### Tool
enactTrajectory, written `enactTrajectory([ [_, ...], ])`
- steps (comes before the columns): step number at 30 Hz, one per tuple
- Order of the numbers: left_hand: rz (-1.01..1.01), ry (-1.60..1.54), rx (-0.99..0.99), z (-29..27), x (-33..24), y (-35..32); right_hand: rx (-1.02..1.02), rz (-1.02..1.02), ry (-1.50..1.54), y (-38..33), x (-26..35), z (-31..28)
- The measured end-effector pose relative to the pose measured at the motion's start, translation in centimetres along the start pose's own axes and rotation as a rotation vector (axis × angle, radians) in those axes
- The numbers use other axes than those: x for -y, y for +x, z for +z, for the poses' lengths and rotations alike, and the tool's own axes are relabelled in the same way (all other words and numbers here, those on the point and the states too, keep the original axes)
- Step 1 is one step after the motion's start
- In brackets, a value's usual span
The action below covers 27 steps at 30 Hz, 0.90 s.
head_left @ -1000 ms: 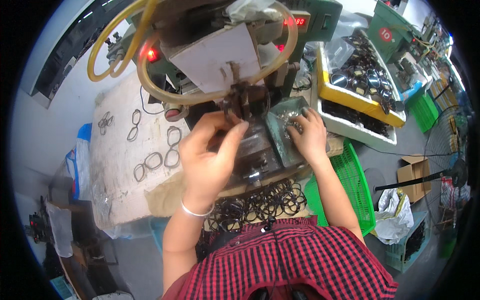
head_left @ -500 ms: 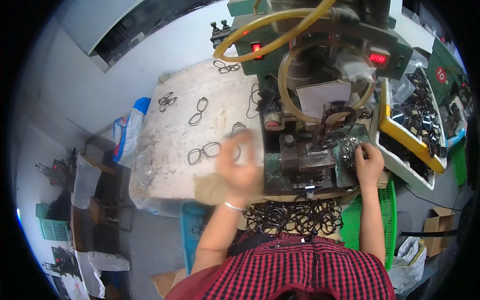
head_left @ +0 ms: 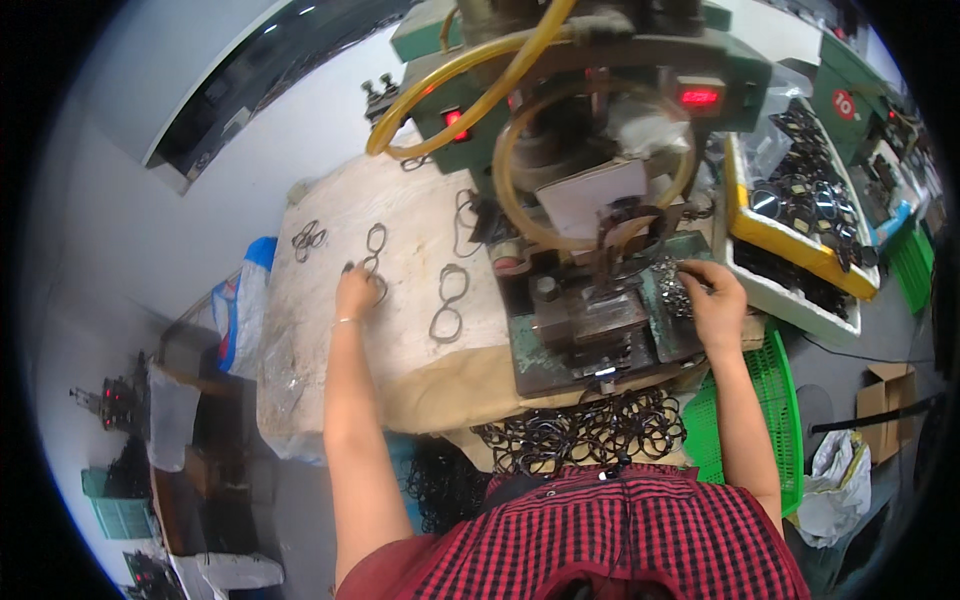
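My left hand [head_left: 357, 295] reaches over the board at the left, its fingers closed on the lower part of a dark eyeglass frame [head_left: 376, 240]. A second eyeglass frame [head_left: 450, 302] lies to its right, and another [head_left: 465, 215] lies partly against the machine. My right hand [head_left: 718, 305] rests at the heap of small shiny metal parts [head_left: 670, 285], with thumb and fingers pinched together. Whatever is between those fingertips is too small to make out. Left of the heap is the metal fixture [head_left: 600, 318] of a green press machine [head_left: 740, 85].
Many dark eyeglass frames [head_left: 570, 435] lie tangled before my body. Folded frames [head_left: 309, 240] sit farther left on the pale board [head_left: 410, 330]. A yellow-and-white foam box [head_left: 795, 245] of parts and a green basket [head_left: 780, 420] stand right. A yellow hose [head_left: 480, 65] loops overhead.
My left hand has swung leftward across the board to an eyeglass frame. The frame that lay sideways beside it no longer shows there. My right hand stays at the metal parts; the view has shifted.
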State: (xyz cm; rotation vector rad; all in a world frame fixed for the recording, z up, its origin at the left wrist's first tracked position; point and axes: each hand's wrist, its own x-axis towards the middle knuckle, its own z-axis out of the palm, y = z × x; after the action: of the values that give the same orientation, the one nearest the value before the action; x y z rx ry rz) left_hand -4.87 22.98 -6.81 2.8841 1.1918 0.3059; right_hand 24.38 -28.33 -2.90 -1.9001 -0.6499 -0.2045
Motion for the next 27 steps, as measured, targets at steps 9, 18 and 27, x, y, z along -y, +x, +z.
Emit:
enactTrajectory([
  [9, 0.197, -0.266, -0.304, -5.3, -5.2, -12.3, -0.081, 0.058, -0.047, -3.6, -1.1, -4.4],
  [18, -0.308, -1.073, -0.290, -6.8, -13.5, -13.4, 0.121, -0.030, 0.379, -1.5, 7.9, 2.7],
  [27, -0.156, -1.532, -0.436, -11.6, -22.6, -14.0, 0.222, 0.303, 0.823, -1.8, 10.8, 3.5],
])
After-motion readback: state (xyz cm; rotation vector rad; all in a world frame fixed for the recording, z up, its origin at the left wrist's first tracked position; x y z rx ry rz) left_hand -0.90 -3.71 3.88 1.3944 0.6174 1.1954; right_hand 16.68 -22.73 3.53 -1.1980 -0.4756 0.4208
